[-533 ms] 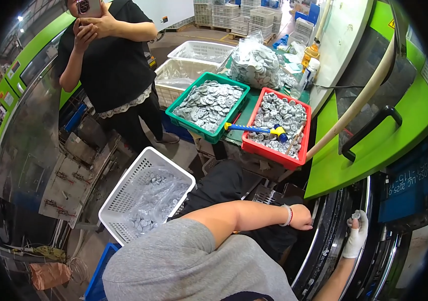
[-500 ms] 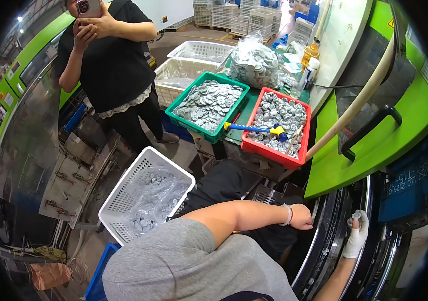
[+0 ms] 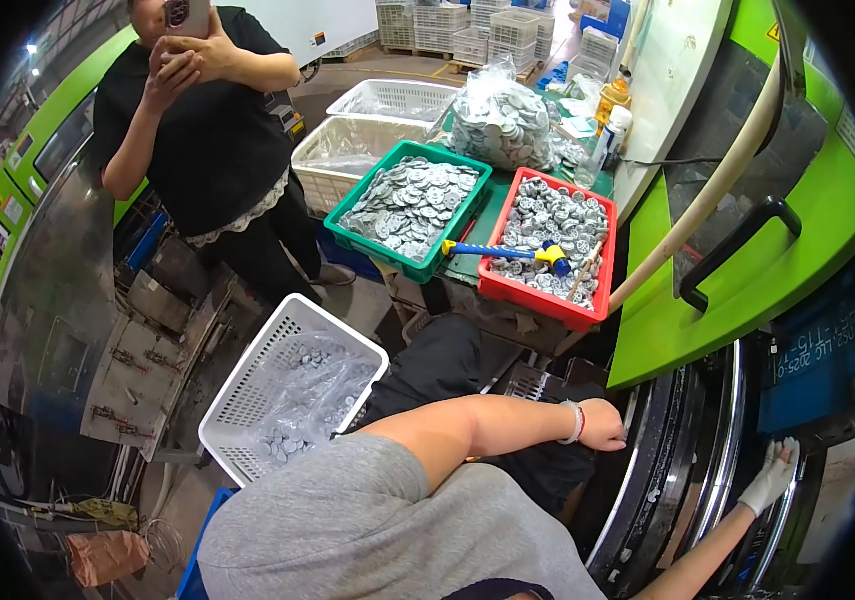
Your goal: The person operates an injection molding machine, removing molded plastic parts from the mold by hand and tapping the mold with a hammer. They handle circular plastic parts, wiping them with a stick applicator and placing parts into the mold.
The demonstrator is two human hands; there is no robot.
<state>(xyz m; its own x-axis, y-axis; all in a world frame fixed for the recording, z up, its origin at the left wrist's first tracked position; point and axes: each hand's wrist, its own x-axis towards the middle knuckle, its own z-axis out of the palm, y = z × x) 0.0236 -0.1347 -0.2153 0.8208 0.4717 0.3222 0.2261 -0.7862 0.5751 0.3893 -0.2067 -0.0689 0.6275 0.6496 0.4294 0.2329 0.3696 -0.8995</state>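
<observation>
My left hand (image 3: 602, 427) is bare, with a bracelet at the wrist. Its fingers are curled closed at the dark machine edge, and what they hold, if anything, is hidden. My right hand (image 3: 771, 478) wears a white glove with bare fingertips. It reaches between the bright metal bars (image 3: 722, 470) of the machine, below a blue block (image 3: 812, 375). The fingers of that hand look stretched out and apart, and no grey piece shows in them.
A green machine door (image 3: 747, 300) with a black handle stands at right. On the table are a green tray (image 3: 332, 238) and a red tray (image 3: 537, 300) of grey pieces, plus a blue-yellow hammer (image 3: 507, 253). A white basket (image 3: 232, 400) sits lower left; another person (image 3: 192, 130) holds a phone.
My right hand has moved right, deeper between the bars. The small grey round piece it held is no longer visible. My left hand stays put, and the whole view has shifted slightly.
</observation>
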